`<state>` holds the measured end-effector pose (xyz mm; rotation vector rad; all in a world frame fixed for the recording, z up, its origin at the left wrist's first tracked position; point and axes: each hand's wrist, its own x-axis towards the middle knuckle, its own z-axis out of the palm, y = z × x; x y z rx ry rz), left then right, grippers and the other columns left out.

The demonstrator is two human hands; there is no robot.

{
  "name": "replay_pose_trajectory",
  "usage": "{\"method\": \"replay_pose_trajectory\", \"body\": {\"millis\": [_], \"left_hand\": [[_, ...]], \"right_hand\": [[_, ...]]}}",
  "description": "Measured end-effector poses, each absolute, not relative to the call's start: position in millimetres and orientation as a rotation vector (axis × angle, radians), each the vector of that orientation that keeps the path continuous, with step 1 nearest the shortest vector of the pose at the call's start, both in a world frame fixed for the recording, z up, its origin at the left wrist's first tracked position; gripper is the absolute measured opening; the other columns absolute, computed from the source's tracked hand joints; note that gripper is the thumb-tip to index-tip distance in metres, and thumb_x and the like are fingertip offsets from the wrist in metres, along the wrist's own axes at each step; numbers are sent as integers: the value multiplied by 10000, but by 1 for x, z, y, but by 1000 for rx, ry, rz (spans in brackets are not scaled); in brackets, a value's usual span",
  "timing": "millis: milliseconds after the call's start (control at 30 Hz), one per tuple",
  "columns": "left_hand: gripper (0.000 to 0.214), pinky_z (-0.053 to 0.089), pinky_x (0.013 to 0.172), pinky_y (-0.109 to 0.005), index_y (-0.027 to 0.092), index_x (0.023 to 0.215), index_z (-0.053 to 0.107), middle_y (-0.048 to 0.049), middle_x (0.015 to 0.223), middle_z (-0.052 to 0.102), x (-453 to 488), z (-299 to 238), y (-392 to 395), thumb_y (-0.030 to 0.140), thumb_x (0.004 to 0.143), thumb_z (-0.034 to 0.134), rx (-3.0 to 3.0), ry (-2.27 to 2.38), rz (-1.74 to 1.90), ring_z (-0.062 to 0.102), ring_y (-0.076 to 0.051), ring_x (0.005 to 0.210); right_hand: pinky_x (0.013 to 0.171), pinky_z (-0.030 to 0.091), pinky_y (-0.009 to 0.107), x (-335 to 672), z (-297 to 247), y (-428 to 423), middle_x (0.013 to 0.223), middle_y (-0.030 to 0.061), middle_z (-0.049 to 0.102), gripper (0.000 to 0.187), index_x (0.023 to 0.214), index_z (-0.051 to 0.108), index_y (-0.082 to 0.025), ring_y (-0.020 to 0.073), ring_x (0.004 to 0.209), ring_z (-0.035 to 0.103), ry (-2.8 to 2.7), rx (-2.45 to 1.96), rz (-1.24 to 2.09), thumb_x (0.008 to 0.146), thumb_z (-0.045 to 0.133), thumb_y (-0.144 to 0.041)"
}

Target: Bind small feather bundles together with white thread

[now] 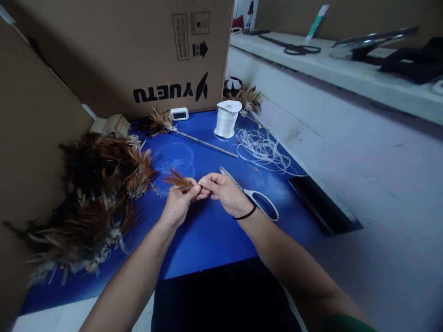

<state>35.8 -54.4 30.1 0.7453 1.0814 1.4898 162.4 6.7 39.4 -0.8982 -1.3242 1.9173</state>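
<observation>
The fingers (195, 188) of the left hand (178, 203) and right hand (226, 191) are pinched tight on the stems of a small bunch of brown feathers (177, 179), so its tips fan out toward 10 o'clock. White-handled metal scissors (258, 199) lie just under the right hand, easy to grab. A big dark feather pile (100, 184) sits at 9 o'clock on the blue bench (207, 235).

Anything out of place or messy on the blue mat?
Brown cardboard box behind the blue mat has its black lettering upside down, so it looks inverted. Loose white cord lies tangled beside the white spool. Left hand and right hand pinch brown feathers.
</observation>
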Motion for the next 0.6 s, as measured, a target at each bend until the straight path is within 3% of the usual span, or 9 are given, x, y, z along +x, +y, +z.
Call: {"method": "replay_pose_trajectory", "body": {"millis": [200, 400, 600], "left_hand": [[291, 578, 701, -254, 141, 791, 540, -11, 704, 672, 36, 31, -53, 256, 662, 774, 683, 1044, 1480, 698, -155, 709], [294, 576, 745, -290, 149, 791, 523, -17, 728, 685, 35, 30, -52, 269, 676, 766, 675, 1013, 1506, 703, -169, 745], [263, 573, 758, -299, 152, 799, 525, -19, 744, 695, 35, 27, -53, 259, 703, 745, 680, 1023, 1493, 704, -171, 759]], "right_hand": [[469, 282, 195, 162, 38, 7, 604, -37, 537, 250, 719, 578, -151, 57, 515, 442, -1358, -932, 1820, 716, 654, -390], [598, 403, 235, 162, 34, 9, 675, -11, 614, 173, 715, 605, -155, 90, 620, 525, -1555, -906, 1461, 782, 598, -314], [642, 430, 246, 164, 31, 9, 703, -3, 639, 158, 747, 614, -168, 111, 656, 570, -1758, -911, 1172, 826, 568, -297]]}}
